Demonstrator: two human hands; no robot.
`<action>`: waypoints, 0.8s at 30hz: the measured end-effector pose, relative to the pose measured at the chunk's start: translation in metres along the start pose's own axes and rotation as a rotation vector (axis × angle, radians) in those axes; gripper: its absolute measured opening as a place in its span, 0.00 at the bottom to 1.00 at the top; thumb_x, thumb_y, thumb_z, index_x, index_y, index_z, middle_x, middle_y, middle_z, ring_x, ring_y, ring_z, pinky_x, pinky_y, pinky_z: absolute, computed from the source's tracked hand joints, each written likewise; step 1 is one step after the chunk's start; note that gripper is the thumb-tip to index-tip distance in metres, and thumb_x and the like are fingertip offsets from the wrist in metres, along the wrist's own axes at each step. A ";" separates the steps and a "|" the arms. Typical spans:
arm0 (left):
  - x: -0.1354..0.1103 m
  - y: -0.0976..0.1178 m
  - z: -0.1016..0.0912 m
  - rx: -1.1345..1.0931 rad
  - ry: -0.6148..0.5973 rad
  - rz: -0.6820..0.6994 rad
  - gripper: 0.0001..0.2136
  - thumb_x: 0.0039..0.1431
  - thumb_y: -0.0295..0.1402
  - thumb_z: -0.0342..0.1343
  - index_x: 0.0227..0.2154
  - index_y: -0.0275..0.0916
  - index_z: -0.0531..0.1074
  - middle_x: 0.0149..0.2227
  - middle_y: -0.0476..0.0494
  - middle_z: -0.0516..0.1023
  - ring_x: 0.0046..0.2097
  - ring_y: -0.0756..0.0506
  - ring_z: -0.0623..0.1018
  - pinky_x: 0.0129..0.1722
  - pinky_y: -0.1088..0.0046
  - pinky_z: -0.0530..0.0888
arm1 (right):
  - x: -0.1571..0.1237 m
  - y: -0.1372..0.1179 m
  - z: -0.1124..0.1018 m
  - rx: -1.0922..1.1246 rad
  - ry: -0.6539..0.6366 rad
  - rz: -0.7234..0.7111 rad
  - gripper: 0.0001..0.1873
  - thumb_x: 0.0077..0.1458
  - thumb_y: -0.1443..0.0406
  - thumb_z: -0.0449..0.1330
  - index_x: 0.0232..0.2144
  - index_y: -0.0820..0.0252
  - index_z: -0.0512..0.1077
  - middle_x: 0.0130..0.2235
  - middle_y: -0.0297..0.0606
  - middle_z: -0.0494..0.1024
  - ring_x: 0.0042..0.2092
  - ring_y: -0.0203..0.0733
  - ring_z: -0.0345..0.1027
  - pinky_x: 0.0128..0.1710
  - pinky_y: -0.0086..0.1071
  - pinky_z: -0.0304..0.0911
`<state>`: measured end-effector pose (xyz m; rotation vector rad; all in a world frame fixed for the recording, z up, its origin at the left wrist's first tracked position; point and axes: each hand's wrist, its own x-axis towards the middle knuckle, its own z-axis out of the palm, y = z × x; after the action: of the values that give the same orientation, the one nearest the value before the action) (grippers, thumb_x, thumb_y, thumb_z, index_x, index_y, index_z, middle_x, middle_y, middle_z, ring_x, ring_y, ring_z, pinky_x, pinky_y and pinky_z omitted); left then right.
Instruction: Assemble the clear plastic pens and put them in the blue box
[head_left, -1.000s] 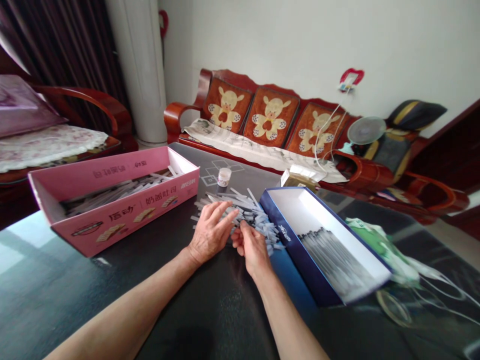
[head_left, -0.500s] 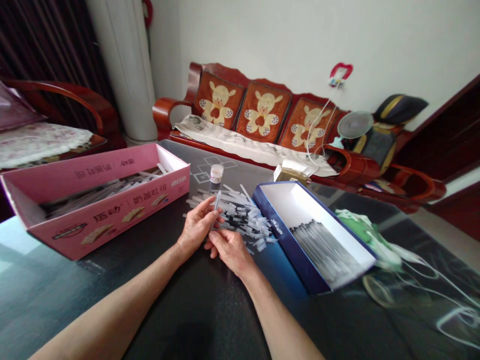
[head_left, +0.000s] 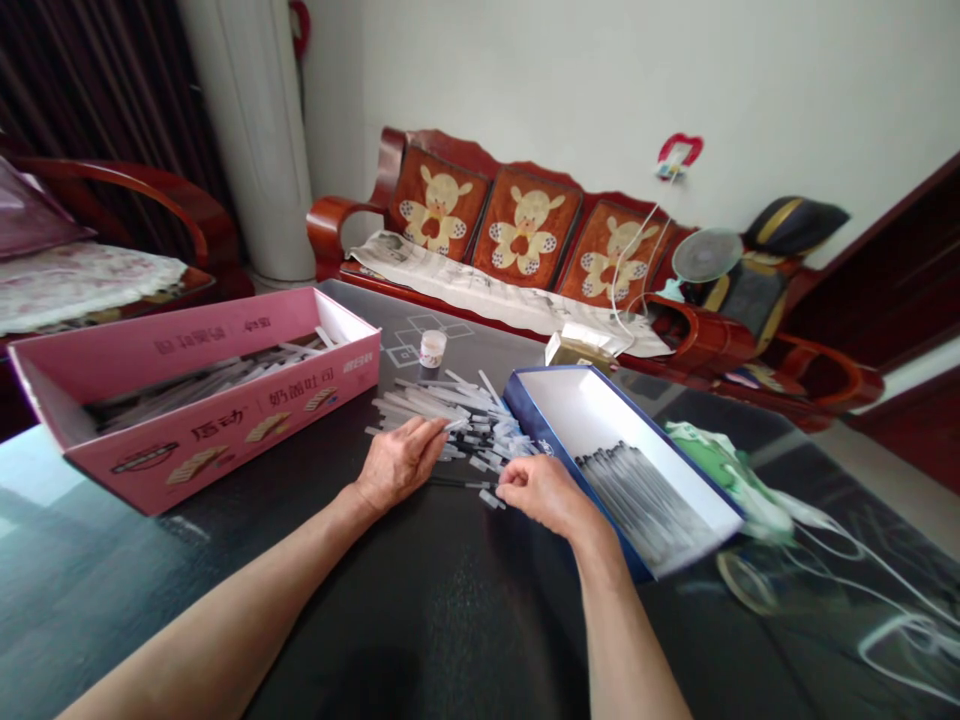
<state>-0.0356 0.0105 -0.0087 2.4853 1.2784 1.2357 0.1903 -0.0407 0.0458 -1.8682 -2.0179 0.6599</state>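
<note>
Left hand (head_left: pixel 400 462), right hand (head_left: pixel 544 492), grips unclear, pink box (head_left: pixel 259 425) and blue box (head_left: pixel 600 405) flanking tubes (head_left: pixel 476 415)

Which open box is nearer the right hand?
The blue box, white inside, just beside the right hand; the pink box stands well off, farther left.

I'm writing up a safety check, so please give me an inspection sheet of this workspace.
Surface: dark, glossy table.
Job's things: loose pale pieces piled between pink box and blue box; both boxes hold slender pieces.
Clutter: small jar beyond the pile; green-and-white bag right of the blue box.
Hands: left hand at the pile's near edge; right hand at the end of a thin dark rod; both grips unclear.
Cables: white cable loosely looped at the table's right; another cable hangs near the sofa.
Surroundings: wooden sofa with three cushions; small fan.
</note>
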 end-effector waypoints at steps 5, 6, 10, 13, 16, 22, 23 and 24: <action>-0.003 -0.001 0.004 0.056 -0.020 0.102 0.15 0.66 0.36 0.44 0.50 0.38 0.69 0.32 0.45 0.75 0.34 0.49 0.77 0.34 0.78 0.72 | 0.000 -0.012 0.019 -0.153 -0.017 0.021 0.02 0.40 0.66 0.64 0.23 0.56 0.76 0.24 0.34 0.77 0.28 0.38 0.68 0.27 0.29 0.54; -0.002 -0.001 0.004 0.054 -0.020 0.107 0.15 0.66 0.36 0.44 0.51 0.38 0.68 0.33 0.45 0.75 0.34 0.49 0.77 0.34 0.78 0.72 | 0.000 -0.015 0.021 -0.174 -0.016 0.022 0.01 0.40 0.67 0.64 0.21 0.56 0.76 0.24 0.34 0.77 0.28 0.38 0.68 0.27 0.29 0.54; -0.002 0.000 0.003 0.045 -0.006 0.109 0.16 0.66 0.35 0.43 0.52 0.38 0.67 0.31 0.46 0.75 0.33 0.50 0.77 0.32 0.79 0.72 | 0.001 -0.022 0.016 -0.074 0.077 -0.071 0.04 0.44 0.68 0.61 0.20 0.57 0.75 0.24 0.34 0.75 0.28 0.37 0.67 0.28 0.30 0.55; -0.003 0.002 0.003 0.044 0.004 0.119 0.16 0.66 0.35 0.43 0.52 0.39 0.68 0.29 0.47 0.73 0.31 0.51 0.76 0.30 0.79 0.72 | 0.007 -0.023 0.013 0.311 0.194 -0.102 0.05 0.48 0.63 0.61 0.28 0.58 0.75 0.26 0.32 0.75 0.28 0.35 0.66 0.28 0.28 0.58; -0.004 0.003 0.004 0.041 -0.003 0.113 0.16 0.66 0.35 0.43 0.52 0.39 0.68 0.30 0.47 0.73 0.31 0.50 0.76 0.30 0.79 0.71 | 0.021 -0.021 0.029 0.885 0.330 0.005 0.16 0.48 0.58 0.63 0.39 0.57 0.74 0.28 0.30 0.75 0.28 0.33 0.67 0.25 0.25 0.60; -0.004 0.005 0.006 0.037 -0.037 0.101 0.16 0.66 0.36 0.43 0.52 0.40 0.68 0.30 0.47 0.74 0.31 0.50 0.76 0.28 0.79 0.70 | 0.036 -0.024 0.069 1.660 0.357 0.223 0.15 0.39 0.62 0.70 0.31 0.59 0.72 0.28 0.31 0.78 0.28 0.32 0.71 0.23 0.22 0.64; -0.004 0.006 0.006 0.041 -0.047 0.100 0.16 0.66 0.36 0.43 0.52 0.40 0.68 0.30 0.47 0.74 0.30 0.50 0.76 0.28 0.78 0.70 | 0.036 -0.025 0.070 1.705 0.343 0.236 0.14 0.40 0.63 0.69 0.31 0.59 0.72 0.28 0.31 0.78 0.28 0.33 0.72 0.23 0.22 0.65; -0.004 0.006 0.006 0.045 -0.059 0.100 0.16 0.66 0.36 0.43 0.52 0.40 0.68 0.30 0.47 0.74 0.30 0.50 0.76 0.28 0.78 0.70 | 0.036 -0.026 0.071 1.741 0.329 0.249 0.13 0.41 0.64 0.69 0.31 0.60 0.72 0.28 0.32 0.78 0.28 0.33 0.72 0.23 0.22 0.66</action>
<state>-0.0288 0.0053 -0.0134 2.6263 1.1947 1.1563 0.1277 -0.0148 -0.0032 -0.9004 -0.3902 1.3587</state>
